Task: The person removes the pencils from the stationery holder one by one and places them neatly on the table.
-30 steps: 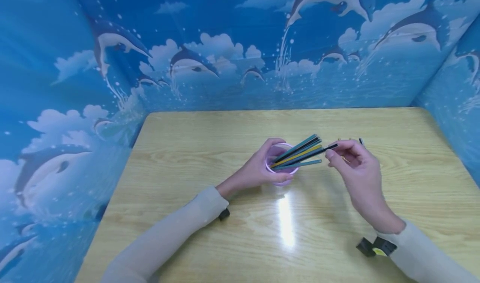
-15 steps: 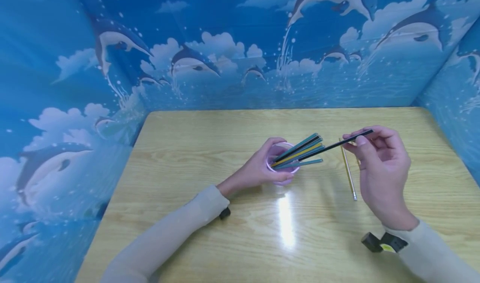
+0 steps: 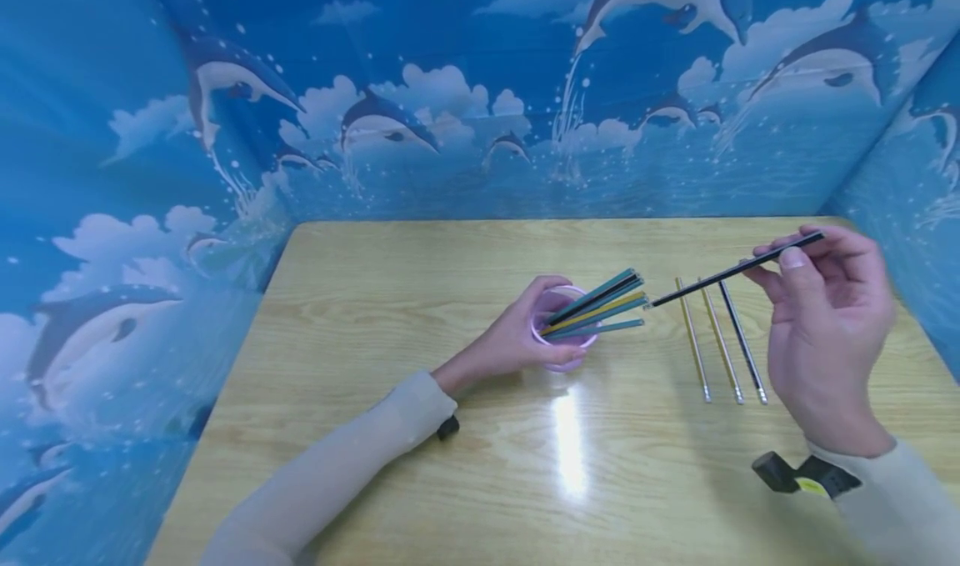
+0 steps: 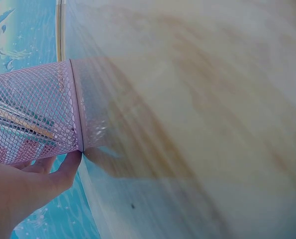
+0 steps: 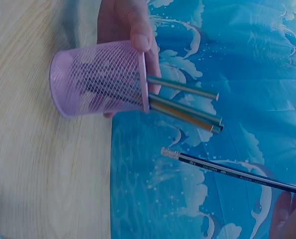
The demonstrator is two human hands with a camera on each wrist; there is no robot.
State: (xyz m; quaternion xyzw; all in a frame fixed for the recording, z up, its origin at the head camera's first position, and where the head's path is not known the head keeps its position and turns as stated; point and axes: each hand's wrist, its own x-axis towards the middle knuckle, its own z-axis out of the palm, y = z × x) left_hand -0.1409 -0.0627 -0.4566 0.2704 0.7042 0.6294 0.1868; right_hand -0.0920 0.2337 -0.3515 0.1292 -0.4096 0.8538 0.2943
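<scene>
My left hand grips a pink mesh pencil cup around its side near the rim. Several green, yellow and black pencils stick out of it, leaning to the right. In the right wrist view the cup shows its mesh wall, with the left thumb over the rim. To the right, my right hand pinches a black pencil between thumb and fingers. That pencil's eraser end points toward the cup and is apart from it.
On the wooden table, two yellow pencils and a black pencil lie side by side, left of the right hand. A blue dolphin-print curtain stands along the table's back and sides.
My right hand has drawn the black pencil out of the cup and moved right with it. The pencils on the table have come into view. The left hand and cup stay in place.
</scene>
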